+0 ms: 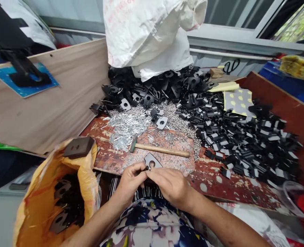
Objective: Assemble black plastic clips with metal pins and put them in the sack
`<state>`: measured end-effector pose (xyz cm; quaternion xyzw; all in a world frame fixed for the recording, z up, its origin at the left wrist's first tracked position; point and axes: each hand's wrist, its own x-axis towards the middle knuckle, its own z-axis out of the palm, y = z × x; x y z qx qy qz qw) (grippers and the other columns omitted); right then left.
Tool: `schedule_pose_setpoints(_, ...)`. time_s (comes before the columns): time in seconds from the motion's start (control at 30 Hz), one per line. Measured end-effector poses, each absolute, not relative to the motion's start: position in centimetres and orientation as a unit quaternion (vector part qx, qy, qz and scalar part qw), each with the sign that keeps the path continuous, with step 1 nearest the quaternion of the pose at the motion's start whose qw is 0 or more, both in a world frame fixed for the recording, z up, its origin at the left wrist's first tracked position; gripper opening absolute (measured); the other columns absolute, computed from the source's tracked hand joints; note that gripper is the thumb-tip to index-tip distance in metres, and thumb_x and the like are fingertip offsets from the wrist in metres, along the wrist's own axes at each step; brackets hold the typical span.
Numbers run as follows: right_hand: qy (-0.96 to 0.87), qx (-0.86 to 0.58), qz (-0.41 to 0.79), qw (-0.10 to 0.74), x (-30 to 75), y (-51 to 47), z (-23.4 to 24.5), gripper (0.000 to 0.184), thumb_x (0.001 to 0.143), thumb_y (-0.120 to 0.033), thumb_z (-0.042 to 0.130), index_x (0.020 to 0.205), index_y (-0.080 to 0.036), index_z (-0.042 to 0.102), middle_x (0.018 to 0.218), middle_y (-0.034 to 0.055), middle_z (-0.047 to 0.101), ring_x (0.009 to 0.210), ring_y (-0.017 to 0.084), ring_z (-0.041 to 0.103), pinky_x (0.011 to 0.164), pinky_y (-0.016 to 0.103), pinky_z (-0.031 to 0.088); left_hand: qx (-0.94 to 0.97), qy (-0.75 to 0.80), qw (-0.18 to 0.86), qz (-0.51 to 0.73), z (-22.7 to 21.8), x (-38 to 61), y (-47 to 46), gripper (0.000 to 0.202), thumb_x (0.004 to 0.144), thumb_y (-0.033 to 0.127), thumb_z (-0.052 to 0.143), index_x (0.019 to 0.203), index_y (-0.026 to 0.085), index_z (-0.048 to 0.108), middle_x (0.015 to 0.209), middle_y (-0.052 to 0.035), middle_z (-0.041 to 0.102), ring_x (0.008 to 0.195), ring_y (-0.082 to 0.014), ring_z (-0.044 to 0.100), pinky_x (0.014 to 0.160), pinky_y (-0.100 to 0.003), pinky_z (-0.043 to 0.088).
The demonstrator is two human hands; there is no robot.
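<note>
My left hand [130, 181] and my right hand [170, 187] meet at the near edge of the worktable [208, 178]. Together they pinch a small black metal plate with a round hole [152, 161], fingers closed around its lower end. A small pin seems to sit between the fingertips, too small to be sure. Just beyond lies a hammer [160, 149] with a wooden handle. Behind it spreads a heap of silver pins [131, 126].
A large pile of black plates and clips [234, 133] covers the table's right and back. A white sack [152, 34] stands behind. An orange bag [56, 195] with black parts sits at my left, a plywood board [51, 103] beside it.
</note>
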<state>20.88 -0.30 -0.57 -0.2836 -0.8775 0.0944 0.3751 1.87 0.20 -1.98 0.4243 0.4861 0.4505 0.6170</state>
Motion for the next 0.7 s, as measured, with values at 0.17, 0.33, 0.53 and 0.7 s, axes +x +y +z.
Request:
schedule_pose_setpoints(0.17, -0.837, -0.385, 0.138, 0.363, 21.2, 6.0, -0.6, 0.028, 0.098, -0.011, 0.054, 0.116, -0.026, 0.069, 0.1, 0.0002, 0.078, 0.087, 0.015, 0.073, 0.079, 0.033, 0.062, 0.419, 0.503, 0.6, 0.46, -2.3, 0.7, 0.3, 0.03, 0.072, 0.035, 0.076, 0.055, 0.018, 0.056, 0.06, 0.0037, 0.042, 0.052, -0.0101, 0.041, 0.044, -0.019, 0.036)
schedule_pose_setpoints(0.33, -0.918, -0.367, -0.026, 0.147, 19.1, 16.6, -0.5, 0.022, 0.092, -0.003, 0.06, 0.083, -0.02, 0.07, 0.08, 0.0039, 0.073, 0.082, 0.018, 0.065, 0.071, 0.032, 0.051, 0.369, 0.491, 0.631, 0.475, -2.0, 0.0, 0.2, 0.032, 0.069, 0.038, 0.078, 0.055, 0.018, 0.056, 0.063, 0.0029, 0.041, 0.055, -0.0111, 0.037, 0.041, -0.019, 0.038)
schedule_pose_setpoints(0.53, -0.939, -0.322, -0.024, 0.114, 16.3, 20.3, -1.0, 0.023, 0.088, 0.0, 0.062, 0.074, -0.018, 0.066, 0.08, 0.0092, 0.072, 0.085, 0.021, 0.062, 0.079, 0.035, 0.046, 0.293, 0.468, 0.666, 0.501, -1.4, -1.4, 0.3, 0.033, 0.067, 0.037, 0.081, 0.056, 0.016, 0.058, 0.062, 0.0018, 0.048, 0.052, -0.0089, 0.039, 0.04, -0.018, 0.04)
schedule_pose_setpoints(0.7, -0.921, -0.35, 0.01, 0.17, 17.9, 18.1, 1.5, 0.022, 0.087, -0.001, 0.055, 0.08, -0.016, 0.069, 0.084, 0.01, 0.071, 0.084, 0.022, 0.063, 0.075, 0.037, 0.049, 0.225, 0.416, 0.683, 0.556, -1.2, -2.9, 1.0, 0.028, 0.07, 0.038, 0.082, 0.066, 0.014, 0.067, 0.066, -0.0016, 0.058, 0.053, -0.0109, 0.048, 0.04, -0.021, 0.045)
